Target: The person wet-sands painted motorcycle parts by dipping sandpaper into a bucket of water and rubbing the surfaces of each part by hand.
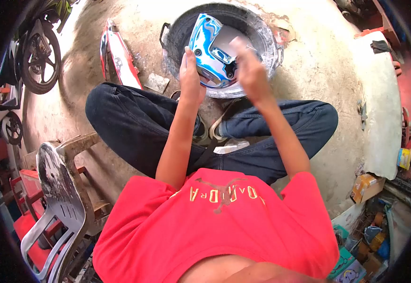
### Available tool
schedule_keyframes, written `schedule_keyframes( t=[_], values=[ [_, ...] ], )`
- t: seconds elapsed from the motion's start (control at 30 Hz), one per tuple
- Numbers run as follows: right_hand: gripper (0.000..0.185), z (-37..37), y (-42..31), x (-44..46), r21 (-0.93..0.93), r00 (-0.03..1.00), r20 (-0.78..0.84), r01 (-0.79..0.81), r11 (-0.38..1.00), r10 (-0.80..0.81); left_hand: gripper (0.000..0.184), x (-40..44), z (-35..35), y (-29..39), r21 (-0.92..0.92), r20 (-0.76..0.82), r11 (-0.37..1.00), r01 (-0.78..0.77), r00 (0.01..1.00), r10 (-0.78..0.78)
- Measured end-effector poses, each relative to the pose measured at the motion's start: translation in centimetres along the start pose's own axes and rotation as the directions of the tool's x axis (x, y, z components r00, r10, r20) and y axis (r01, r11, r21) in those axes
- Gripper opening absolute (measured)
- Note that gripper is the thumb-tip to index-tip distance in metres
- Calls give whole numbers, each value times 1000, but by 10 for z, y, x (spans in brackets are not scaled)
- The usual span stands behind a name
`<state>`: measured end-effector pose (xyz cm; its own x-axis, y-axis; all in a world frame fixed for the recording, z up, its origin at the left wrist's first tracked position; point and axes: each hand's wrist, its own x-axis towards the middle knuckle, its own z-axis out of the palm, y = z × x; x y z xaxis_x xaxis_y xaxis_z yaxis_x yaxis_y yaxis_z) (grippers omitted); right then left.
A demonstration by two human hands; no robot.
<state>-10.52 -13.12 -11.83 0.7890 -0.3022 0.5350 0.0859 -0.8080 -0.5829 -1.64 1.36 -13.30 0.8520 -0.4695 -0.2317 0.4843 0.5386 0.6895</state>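
Red T-shirt (266, 231), one, at six o'clock. Towards twelve, we list one blue-and-white swirl-patterned fairing panel (207, 57) over one black basin (179, 33): probably light, stiff, slippery if wet; best held by edges. Hands, two: left hand (191, 80) clamped on its eight-o'clock edge; right hand (251, 78) blurred, grip we cannot tell.

- Shirt (205, 231): bright red, rounded neckline, which I view from above.
- Chest lettering (251, 192): gold-edged capitals; I see a brownish print (224, 192) among them.
- Sleeves (130, 193): red, short.
- Trousers (125, 125): dark blue, seams showing.
- Footwear (218, 129): pale-edged, mostly hidden from me.
- Left hand (191, 82), right hand (252, 78): bare.
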Motion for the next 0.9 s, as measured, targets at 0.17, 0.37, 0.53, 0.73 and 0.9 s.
schedule_keyframes(
  t=[0.17,0.37,0.53,0.73,0.9],
  values=[
    [49,21,-16,-39,-164,924,269,321,933,-271,43,11,-22,-9,-5,-13,998,-68,998,68],
    [45,9,-5,-23,-106,877,322,409,906,-358,39,13,-28,10,121,41,990,69,996,-75],
    [43,-7,6,15,-5,956,152,253,968,-249,34,5,-30,18,128,210,986,103,969,-129],
    [40,11,31,35,60,983,60,171,983,-175,58,6,-36,12,290,212,955,70,968,-135],
    [41,9,14,27,-96,928,265,294,951,-261,46,7,-30,3,116,127,991,67,988,-82]
  ],
)
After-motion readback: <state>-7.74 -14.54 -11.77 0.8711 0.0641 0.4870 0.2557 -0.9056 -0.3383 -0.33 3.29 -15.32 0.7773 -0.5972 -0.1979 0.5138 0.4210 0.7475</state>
